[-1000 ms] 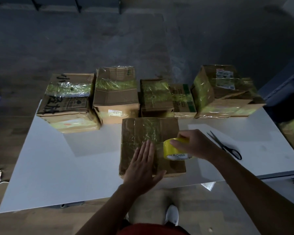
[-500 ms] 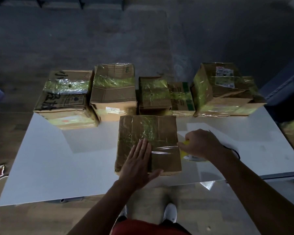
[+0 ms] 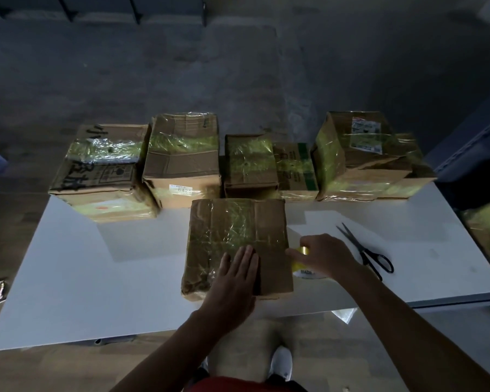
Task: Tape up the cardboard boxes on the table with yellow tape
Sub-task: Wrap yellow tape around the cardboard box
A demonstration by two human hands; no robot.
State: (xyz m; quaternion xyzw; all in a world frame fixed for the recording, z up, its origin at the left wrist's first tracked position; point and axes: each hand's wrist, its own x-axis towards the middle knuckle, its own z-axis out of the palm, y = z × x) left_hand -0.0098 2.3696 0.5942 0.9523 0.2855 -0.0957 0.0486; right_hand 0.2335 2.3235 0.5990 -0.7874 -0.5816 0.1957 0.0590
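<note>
Trouble would most likely come from the film itself. If the roll of glossy yellow tape is drawn round the side at a slant, or slack creeps in, the thin strip may wrinkle, fold onto itself or lift from the board.

The right hand has its fingers curled over the roll. It grips it at 3 o'clock of the flat brown cardboard box, right against that box's edge and low by the white table. The left hand lies flat on the box top toward 6 o'clock, fingers straight and together, holding nothing and only pressing down. Should it ease off, the box could slide or turn under the pull.

The box top is creased and soft-cornered, already glazed with crinkled, shiny yellowish film. Black-handled steel scissors lie further out at 3 o'clock, apart from the roll. At 12 o'clock stands a row of taped boxes, dented and shiny.
</note>
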